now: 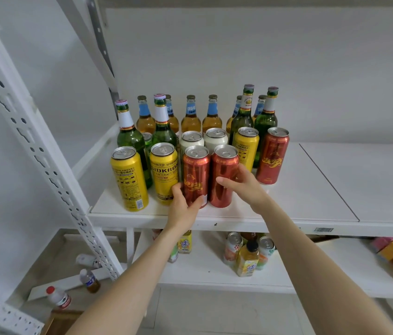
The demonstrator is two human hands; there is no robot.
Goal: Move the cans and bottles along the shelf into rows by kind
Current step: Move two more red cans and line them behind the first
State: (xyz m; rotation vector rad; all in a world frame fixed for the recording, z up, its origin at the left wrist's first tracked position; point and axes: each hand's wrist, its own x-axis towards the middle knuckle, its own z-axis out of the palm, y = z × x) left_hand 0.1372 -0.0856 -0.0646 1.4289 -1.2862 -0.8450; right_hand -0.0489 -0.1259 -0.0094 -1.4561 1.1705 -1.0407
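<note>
Reference item: the left red can (195, 175), which stands near the front edge of the shelf (287, 209).

**Left of the reference can.** A slotted post (33, 146) closes off the shelf end. The outer yellow can (129, 180) and the inner yellow can (164, 172) stand in the same front line, and the inner one is just beside the reference can. The left hand (184, 206) holds the reference can low on its body. Its fingers sit in the gap toward the inner yellow can and its thumb lies across the front.

**Right of the reference can.** The right red can (224, 175) stands just beside it. The right hand (246, 187) wraps this can at mid height, thumb on the front and fingers round the far side. Whether either can is lifted cannot be told.

**Behind and further right.** Two white cans (191, 140) stand directly behind, with green bottles (129, 134) and amber bottles (190, 117) further back. A third yellow can (246, 148) and a third red can (272, 158) stand apart from their kinds.

**Handling.** The cans look sealed, so they are probably full and fairly heavy. Their walls are thin, smooth and likely slippery, so hold them at mid body and do not squeeze. The glass bottles are fragile and tall, so take them by the body, not the neck.

**Clearance.** The front edge is close, so slide cans sideways rather than forward. Open board lies right of the third red can, across a seam (328, 180) that may catch a sliding base.
</note>
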